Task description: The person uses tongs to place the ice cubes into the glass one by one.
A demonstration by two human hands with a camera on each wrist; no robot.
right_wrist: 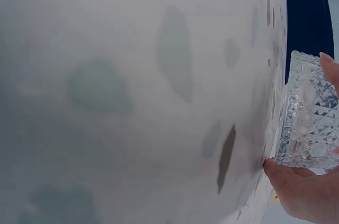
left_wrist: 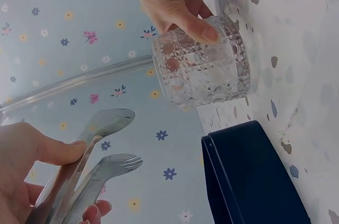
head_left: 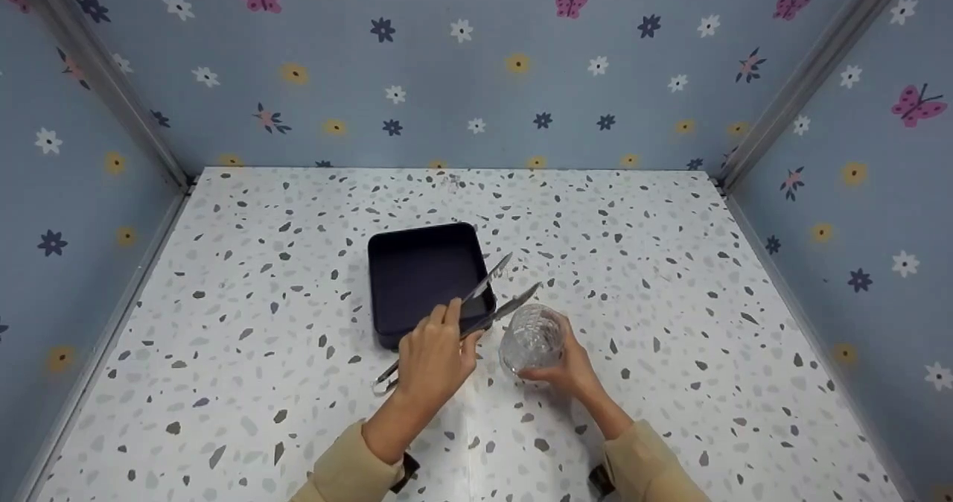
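Observation:
My left hand [head_left: 435,357] grips a pair of metal tongs [head_left: 500,310] above the near right corner of a dark navy tray [head_left: 424,278]. The tips of the tongs stand apart with nothing between them; one tip has a fork-like end in the left wrist view. Right of the tray, my right hand [head_left: 572,364] holds a clear patterned glass [head_left: 532,338], thumb on the near side and fingers around the far side. In the left wrist view the glass [left_wrist: 204,65] appears at or just above the tabletop. I see nothing inside the tray, though its near right part is partly covered.
The white speckled tabletop [head_left: 670,278] spreads around the tray and both hands. Blue panels with flowers and butterflies, such as the back wall [head_left: 476,77], enclose it at the back, left and right.

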